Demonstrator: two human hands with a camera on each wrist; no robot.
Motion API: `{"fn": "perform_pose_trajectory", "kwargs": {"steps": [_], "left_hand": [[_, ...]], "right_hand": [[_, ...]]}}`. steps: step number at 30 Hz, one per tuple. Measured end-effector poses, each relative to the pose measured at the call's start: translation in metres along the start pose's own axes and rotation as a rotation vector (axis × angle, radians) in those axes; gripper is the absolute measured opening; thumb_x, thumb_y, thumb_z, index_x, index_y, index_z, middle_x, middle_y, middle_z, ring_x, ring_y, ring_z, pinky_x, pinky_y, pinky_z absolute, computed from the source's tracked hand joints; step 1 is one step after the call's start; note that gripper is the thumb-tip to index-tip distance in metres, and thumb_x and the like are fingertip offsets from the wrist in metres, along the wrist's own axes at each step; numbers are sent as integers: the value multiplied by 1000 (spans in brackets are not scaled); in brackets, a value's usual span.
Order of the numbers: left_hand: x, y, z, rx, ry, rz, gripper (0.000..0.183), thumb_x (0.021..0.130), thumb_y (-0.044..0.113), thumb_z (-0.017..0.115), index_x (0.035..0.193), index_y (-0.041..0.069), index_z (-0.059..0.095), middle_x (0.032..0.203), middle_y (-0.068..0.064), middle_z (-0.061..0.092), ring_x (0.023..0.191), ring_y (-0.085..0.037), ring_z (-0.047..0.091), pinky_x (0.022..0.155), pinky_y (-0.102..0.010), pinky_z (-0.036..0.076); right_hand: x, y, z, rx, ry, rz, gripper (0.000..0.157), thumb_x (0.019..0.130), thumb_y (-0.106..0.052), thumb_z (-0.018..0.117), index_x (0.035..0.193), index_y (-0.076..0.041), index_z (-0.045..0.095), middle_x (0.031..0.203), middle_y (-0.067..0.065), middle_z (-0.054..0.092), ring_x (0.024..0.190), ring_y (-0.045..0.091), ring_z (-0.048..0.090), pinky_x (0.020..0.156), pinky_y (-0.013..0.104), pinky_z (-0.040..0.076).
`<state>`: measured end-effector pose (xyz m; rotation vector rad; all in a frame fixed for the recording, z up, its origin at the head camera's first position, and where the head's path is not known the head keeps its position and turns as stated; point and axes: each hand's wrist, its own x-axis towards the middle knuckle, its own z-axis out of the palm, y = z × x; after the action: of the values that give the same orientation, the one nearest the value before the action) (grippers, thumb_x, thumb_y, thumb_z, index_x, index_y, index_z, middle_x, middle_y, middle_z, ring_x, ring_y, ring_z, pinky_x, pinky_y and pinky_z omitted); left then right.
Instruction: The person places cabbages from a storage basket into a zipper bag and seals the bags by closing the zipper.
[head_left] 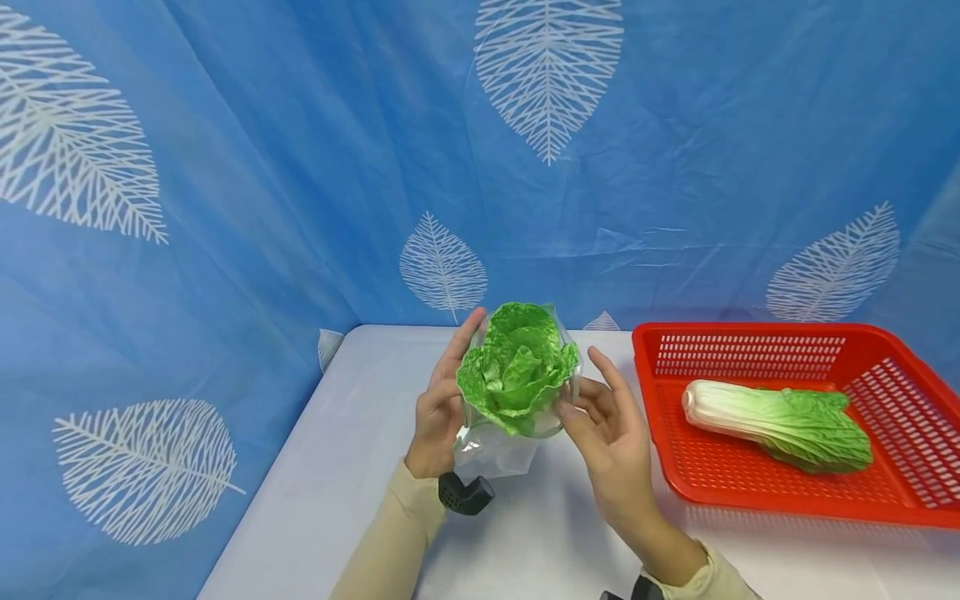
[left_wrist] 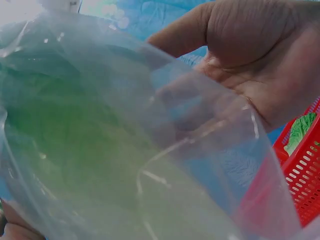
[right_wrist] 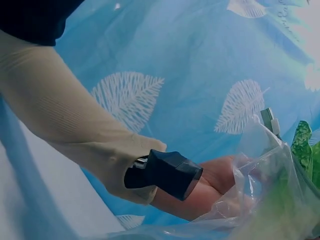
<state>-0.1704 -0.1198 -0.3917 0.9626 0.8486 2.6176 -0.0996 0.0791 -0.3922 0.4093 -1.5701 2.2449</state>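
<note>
A napa cabbage (head_left: pixel 517 367), frilly green leaves uppermost, stands inside a clear plastic bag (head_left: pixel 498 454) between my two hands. My left hand (head_left: pixel 441 412) holds the bag from the left, thumb against its side and index finger stretched up along it. On the other side my right hand (head_left: pixel 611 437) grips the bag near its mouth, thumb in front and several fingers bent behind. Through the hazy film in the left wrist view, the cabbage (left_wrist: pixel 75 130) fades from green to pale. In the right wrist view the left hand (right_wrist: pixel 200 192) is partly covered by the bag (right_wrist: pixel 250 185).
To the right on the white table (head_left: pixel 367 417) stands a red plastic basket (head_left: pixel 660 446) with perforated walls. Another napa cabbage (head_left: pixel 780 425) lies on its side in it. A blue leaf-patterned cloth (head_left: pixel 300 167) hangs behind and to the left.
</note>
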Motion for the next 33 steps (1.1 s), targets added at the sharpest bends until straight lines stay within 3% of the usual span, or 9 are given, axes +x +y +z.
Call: {"fn": "perform_pose_trajectory", "kwargs": {"steps": [2, 5, 9, 14, 19, 21, 26, 29, 33], "left_hand": [[0, 0, 0, -66, -19, -10, 81, 88, -11, 30, 165, 11, 16, 170, -3, 12, 82, -6, 58, 78, -22, 48], [1, 1, -1, -43, -8, -14, 83, 86, -12, 28, 165, 10, 17, 168, -7, 18, 84, -6, 57, 78, -21, 49], [1, 4, -3, 108, 29, -24, 85, 84, -13, 23, 165, 11, 21, 164, -9, 23, 79, -4, 52, 75, -20, 47], [2, 19, -4, 206, 9, -40, 82, 85, -15, 26, 164, 8, 22, 149, -11, 35, 116, -15, 51, 93, -25, 49], [15, 47, 9, 366, -21, -80, 83, 86, -17, 34, 164, 7, 19, 165, -8, 25, 141, -18, 42, 101, -27, 49], [23, 63, 19, 466, -18, -110, 83, 89, -16, 41, 165, 12, 20, 169, -5, 19, 139, -22, 47, 97, -30, 53], [43, 103, 46, 707, 3, -177, 88, 92, -7, 63, 164, 24, 23, 163, -6, 31, 107, -31, 65, 76, -40, 62], [51, 118, 55, 788, 7, -183, 89, 92, -7, 66, 164, 25, 24, 160, -6, 36, 109, -35, 64, 75, -42, 62], [59, 124, 59, 816, -3, -200, 88, 92, -8, 64, 164, 24, 25, 160, -5, 38, 118, -42, 60, 76, -42, 62]], "right_hand": [[1, 0, 0, -26, 15, -14, 64, 94, 14, 60, 153, -2, 43, 111, 14, 66, 101, 21, 67, 91, 29, 57], [2, 1, -1, -53, 34, -36, 54, 96, 13, 59, 148, 2, 49, 104, 15, 68, 92, 21, 69, 86, 30, 59], [6, 1, -5, -87, 61, -46, 41, 97, 12, 58, 138, 8, 58, 97, 13, 69, 84, 19, 70, 78, 31, 61], [23, -7, -10, -127, 23, -85, 38, 97, 12, 58, 135, 7, 63, 88, 13, 68, 77, 17, 70, 73, 31, 62], [55, -33, -11, -112, -41, -134, 44, 98, 10, 59, 140, 1, 61, 85, 15, 66, 74, 17, 71, 72, 35, 62], [72, -47, -8, -114, -66, -124, 43, 98, 8, 60, 139, -2, 62, 86, 15, 66, 74, 17, 71, 72, 35, 62], [114, -82, -1, -211, -171, -105, 42, 98, 1, 64, 139, -8, 65, 90, 18, 68, 71, 19, 70, 71, 34, 62], [129, -98, 0, -299, -210, -114, 42, 98, -4, 65, 139, -13, 66, 93, 19, 68, 70, 21, 70, 71, 32, 62], [137, -108, 1, -415, -221, -93, 39, 99, -9, 64, 137, -18, 68, 97, 20, 66, 72, 21, 71, 74, 32, 61]]}}
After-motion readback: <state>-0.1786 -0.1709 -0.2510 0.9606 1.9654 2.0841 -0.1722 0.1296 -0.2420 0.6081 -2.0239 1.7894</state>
